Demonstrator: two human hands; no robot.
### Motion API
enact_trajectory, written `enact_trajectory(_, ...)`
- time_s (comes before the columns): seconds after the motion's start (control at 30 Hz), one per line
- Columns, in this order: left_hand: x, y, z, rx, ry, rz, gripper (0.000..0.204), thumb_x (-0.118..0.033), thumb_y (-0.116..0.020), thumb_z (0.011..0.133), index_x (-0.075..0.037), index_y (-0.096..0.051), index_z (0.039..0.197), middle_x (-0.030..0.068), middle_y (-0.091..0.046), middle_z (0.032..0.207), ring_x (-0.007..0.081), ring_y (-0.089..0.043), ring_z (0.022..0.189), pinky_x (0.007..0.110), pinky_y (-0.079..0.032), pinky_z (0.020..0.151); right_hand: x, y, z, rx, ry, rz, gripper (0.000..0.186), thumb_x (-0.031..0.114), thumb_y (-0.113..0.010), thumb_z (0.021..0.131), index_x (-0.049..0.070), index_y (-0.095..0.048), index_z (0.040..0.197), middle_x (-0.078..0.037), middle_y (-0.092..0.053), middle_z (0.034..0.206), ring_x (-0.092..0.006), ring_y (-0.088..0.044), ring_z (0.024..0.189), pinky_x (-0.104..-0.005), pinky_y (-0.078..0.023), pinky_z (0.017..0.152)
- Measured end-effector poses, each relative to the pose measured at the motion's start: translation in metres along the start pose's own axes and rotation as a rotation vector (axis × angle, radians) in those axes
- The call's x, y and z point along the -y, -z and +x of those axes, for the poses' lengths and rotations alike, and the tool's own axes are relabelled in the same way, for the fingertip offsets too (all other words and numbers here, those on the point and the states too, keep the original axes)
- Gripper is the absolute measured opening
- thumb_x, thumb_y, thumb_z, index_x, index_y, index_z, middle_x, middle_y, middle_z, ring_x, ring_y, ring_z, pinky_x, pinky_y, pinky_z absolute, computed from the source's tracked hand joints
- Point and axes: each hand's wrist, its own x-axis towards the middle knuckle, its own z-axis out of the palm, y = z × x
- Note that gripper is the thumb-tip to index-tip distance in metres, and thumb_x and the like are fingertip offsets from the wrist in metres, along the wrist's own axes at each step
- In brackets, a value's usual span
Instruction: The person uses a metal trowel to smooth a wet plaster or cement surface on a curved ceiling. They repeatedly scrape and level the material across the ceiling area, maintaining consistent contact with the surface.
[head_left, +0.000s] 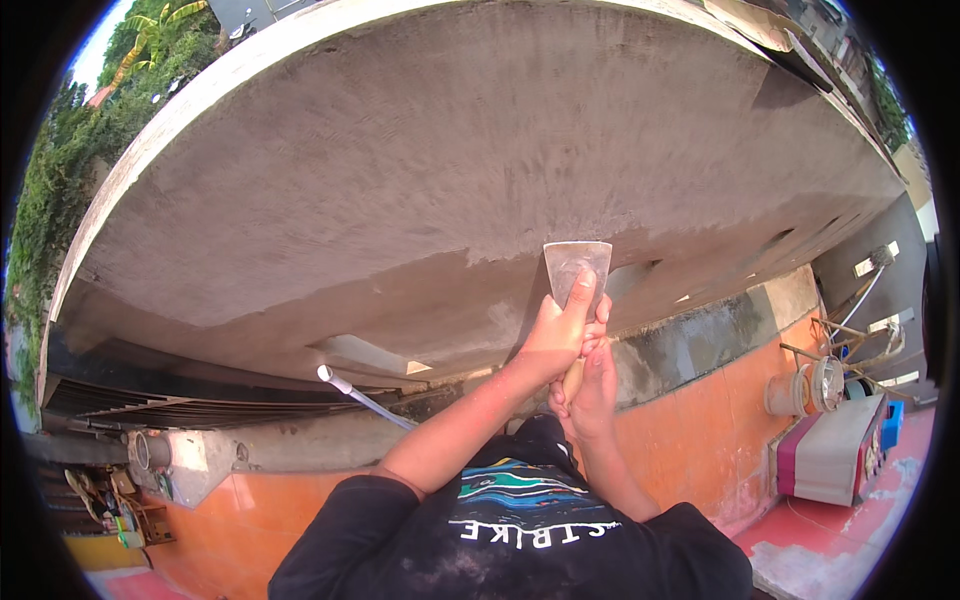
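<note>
Both of my hands are on a wide-bladed putty knife (564,258), its metal blade up against the grey plastered wall (400,180). My left hand (566,325) grips it higher up, the thumb stretched flat along the blade. Lower down, my right hand (594,388) closes around the pale handle (573,381), just under the left. Darker, damp-looking plaster spreads around and to the left of the blade, while the wall above looks lighter. My fingers hide part of the handle.
A white pipe (362,396) sticks up left of my left arm. Buckets (785,393), a pole with a fuzzy head (866,290) and a grey-and-maroon box-like object (818,455) stand at the right. Orange floor (690,430) lies below.
</note>
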Motion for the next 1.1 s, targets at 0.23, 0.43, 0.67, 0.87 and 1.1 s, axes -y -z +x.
enact_trajectory(0.23,-0.043,0.000,0.003,0.149,-0.315,-0.027,0.052,-0.056,-0.043,0.101,-0.006,-0.049,0.088,0.0000,-0.050,0.076,0.0041,-0.041,0.057,0.022,-0.037,0.049,0.018,-0.018,0.033,0.224,0.238,0.095,0.042,0.050,-0.052,0.098,0.012,-0.040,0.110,-0.004,-0.051,0.086,-0.0080,-0.049,0.048,-0.0192,-0.035,0.034)
enact_trajectory(0.43,0.002,0.004,0.000,0.065,-0.094,-0.004,0.056,-0.057,-0.038,0.102,-0.007,-0.049,0.080,-0.0015,-0.044,0.068,0.0051,-0.039,0.056,0.024,-0.035,0.050,-0.004,-0.001,-0.004,0.015,0.014,0.075,0.037,0.052,-0.043,0.101,0.016,-0.038,0.109,-0.007,-0.052,0.079,-0.0097,-0.049,0.047,-0.0190,-0.033,0.034)
enact_trajectory(0.67,-0.028,-0.006,0.017,0.160,-0.171,0.039,0.056,-0.059,-0.040,0.100,-0.007,-0.047,0.080,-0.0025,-0.041,0.063,0.0058,-0.039,0.053,0.023,-0.034,0.048,0.007,-0.004,0.029,0.038,0.169,0.029,0.043,0.059,-0.040,0.099,0.017,-0.038,0.110,-0.008,-0.055,0.078,-0.0105,-0.048,0.046,-0.0190,-0.032,0.034)
enact_trajectory(0.87,-0.015,-0.012,0.010,0.132,-0.128,-0.071,0.055,-0.058,-0.042,0.101,-0.006,-0.046,0.082,-0.0016,-0.040,0.061,0.0062,-0.040,0.052,0.022,-0.034,0.047,0.015,-0.001,0.010,0.049,0.110,0.059,0.039,0.055,-0.041,0.100,0.016,-0.038,0.108,-0.007,-0.053,0.078,-0.0097,-0.047,0.047,-0.0191,-0.034,0.035)
enact_trajectory(1.1,-0.011,0.000,0.010,0.120,-0.111,-0.033,0.057,-0.060,-0.041,0.100,-0.007,-0.046,0.081,-0.0026,-0.039,0.060,0.0064,-0.040,0.052,0.022,-0.034,0.048,0.003,0.000,0.014,0.067,0.075,0.120,0.035,0.050,-0.038,0.103,0.015,-0.038,0.107,-0.008,-0.052,0.076,-0.0102,-0.047,0.046,-0.0187,-0.032,0.034)
